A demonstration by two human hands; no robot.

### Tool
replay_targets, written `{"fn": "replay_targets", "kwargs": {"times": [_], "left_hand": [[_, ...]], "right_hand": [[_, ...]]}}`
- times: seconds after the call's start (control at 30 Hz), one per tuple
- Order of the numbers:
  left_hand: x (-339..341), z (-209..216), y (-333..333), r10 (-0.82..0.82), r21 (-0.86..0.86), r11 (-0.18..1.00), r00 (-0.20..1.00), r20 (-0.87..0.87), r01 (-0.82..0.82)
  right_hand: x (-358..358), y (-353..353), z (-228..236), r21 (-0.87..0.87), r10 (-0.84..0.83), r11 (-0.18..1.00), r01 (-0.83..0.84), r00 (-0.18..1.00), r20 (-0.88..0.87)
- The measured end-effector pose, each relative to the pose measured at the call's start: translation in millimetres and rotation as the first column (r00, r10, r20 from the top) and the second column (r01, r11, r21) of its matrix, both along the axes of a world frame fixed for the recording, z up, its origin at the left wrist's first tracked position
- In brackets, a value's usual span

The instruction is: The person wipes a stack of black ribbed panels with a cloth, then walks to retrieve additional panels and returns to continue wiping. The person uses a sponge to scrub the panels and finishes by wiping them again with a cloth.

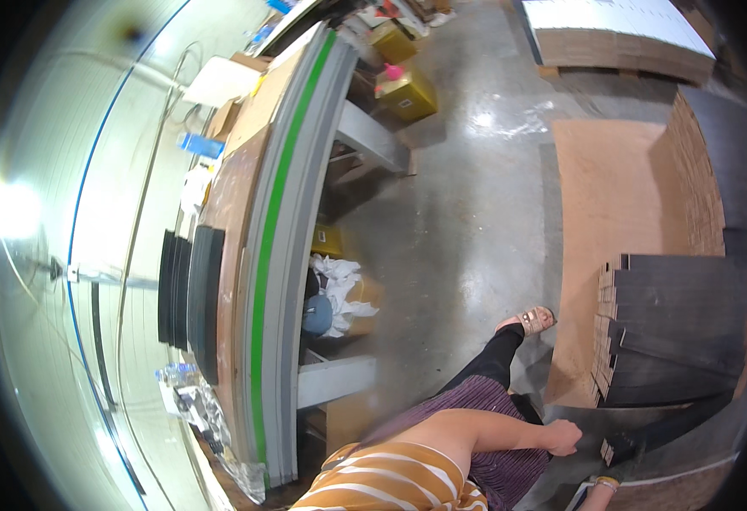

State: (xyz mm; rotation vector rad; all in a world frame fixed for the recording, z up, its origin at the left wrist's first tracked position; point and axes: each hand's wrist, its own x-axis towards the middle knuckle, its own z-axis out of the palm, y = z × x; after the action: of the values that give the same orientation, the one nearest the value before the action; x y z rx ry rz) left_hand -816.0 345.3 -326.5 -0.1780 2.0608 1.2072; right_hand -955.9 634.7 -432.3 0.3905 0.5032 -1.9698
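My left hand (565, 437) is curled into a fist at the end of a bare forearm, below an orange-and-white striped sleeve (399, 481). Nothing shows in its fingers. It hangs in the air beside the purple ribbed top (510, 460). At the lower edge a wrist with a yellowish band (606, 483) shows, likely my right; its fingers are hidden. Close by it lies a dark, pale-edged flat surface. A stack of black panels (680, 328) lies to the right, on a brown sheet (591, 255) spread over the floor.
A long workbench (280, 255) with a green stripe runs along the left, carrying black curved pieces (207, 298) and a blue item (201, 145). Beneath it are white crumpled sheets (338, 289). Yellow boxes (407, 92) stand beyond. A white-topped stack (620, 34) sits on a pallet at far right.
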Motion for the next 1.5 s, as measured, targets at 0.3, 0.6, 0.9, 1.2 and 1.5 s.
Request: {"fn": "replay_targets", "kwargs": {"times": [0.3, 0.6, 0.9, 1.2, 1.5], "left_hand": [[-25.3, 41.8, -21.5, 0.125, -0.018, 0.992, 0.992, 0.013, -0.124], [-32.8, 45.7, 7.2, 0.244, 0.444, 0.828, 0.934, 0.261, -0.341], [39.0, 129.9, 55.8, 0.143, 0.471, 0.562, 0.641, 0.754, -0.68], [52.9, 91.5, -20.7, 0.405, 0.011, 0.586, 0.304, 0.862, -0.811], [-37.2, -8.4, -92.1, 0.462, 0.079, 0.545, 0.378, 0.802, -0.835]], "right_hand": [[-6.8, 18.1, 30.3, 0.358, -0.096, 0.926, 0.122, 0.991, -0.09], [76.8, -44.0, 175.1, 0.69, -0.524, 0.628, 0.362, 0.851, 0.031], [252.6, -113.0, 369.8, 0.762, -0.507, 0.647, 0.021, 0.759, 0.409], [244.7, -162.1, 276.9, 0.548, -0.195, 0.831, -0.095, 0.873, 0.447], [101.7, -246.4, 159.9, 0.518, -0.319, 0.855, -0.021, 0.766, 0.558]]}}
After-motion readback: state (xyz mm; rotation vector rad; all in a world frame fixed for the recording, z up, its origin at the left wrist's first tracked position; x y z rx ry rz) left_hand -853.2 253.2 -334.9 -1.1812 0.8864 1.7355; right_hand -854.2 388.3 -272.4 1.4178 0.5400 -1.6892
